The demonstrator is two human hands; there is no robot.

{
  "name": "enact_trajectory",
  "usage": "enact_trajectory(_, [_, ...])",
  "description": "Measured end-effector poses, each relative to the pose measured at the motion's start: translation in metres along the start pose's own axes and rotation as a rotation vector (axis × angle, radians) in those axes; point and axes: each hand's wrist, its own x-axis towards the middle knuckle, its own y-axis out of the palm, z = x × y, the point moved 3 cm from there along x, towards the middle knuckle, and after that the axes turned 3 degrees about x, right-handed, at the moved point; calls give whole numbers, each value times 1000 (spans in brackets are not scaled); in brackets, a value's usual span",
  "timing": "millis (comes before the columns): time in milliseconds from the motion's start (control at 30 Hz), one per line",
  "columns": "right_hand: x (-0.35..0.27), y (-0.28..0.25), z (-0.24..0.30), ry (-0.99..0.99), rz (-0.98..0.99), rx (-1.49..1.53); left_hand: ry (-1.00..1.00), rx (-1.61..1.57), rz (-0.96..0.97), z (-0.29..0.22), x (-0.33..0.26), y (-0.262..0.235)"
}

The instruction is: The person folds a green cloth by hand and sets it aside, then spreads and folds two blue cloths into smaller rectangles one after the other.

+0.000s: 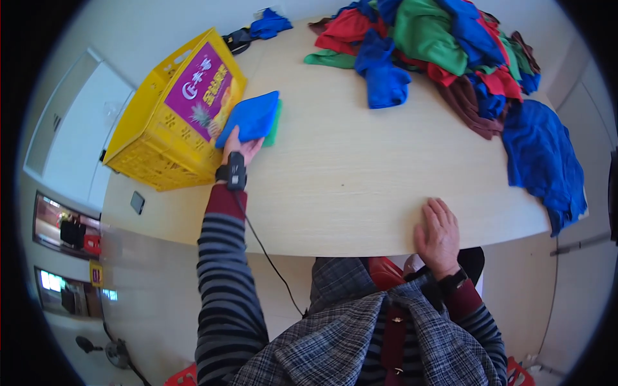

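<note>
- The left hand is reaching out and gripping a folded blue cloth, fingers closed under its edge
- The blue cloth is lying on a green one, just beside the yellow basket
- The right hand is resting flat and open on the table edge, holding nothing, maybe to steady the person
- A big pile of clothes is waiting far across the table

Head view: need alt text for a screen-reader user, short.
Seen from above, a person's left hand holds a folded blue cloth over a green one beside a yellow crate, while the right hand rests flat on the pale wooden table. A heap of coloured cloths covers the far right.
</note>
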Motion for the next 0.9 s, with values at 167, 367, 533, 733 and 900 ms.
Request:
enact_trajectory(167, [3,-1,-2,-25,-10,20,-269,492,412,52,-33,40])
enact_trajectory(367, [3,-7,0,-63,-4,91,430,1050,526,128,-42,185])
enact_trajectory(533, [4,-7,-5,-11,1,91,1223,1568,270,180,-34,277])
enact_trajectory(733, [4,-8,-2,-25,20,100,1536,1831,179,199,1,285])
enact_trajectory(900, [-2,-8,-6,-34,-1,94,1296,1696,119,169,-18,281])
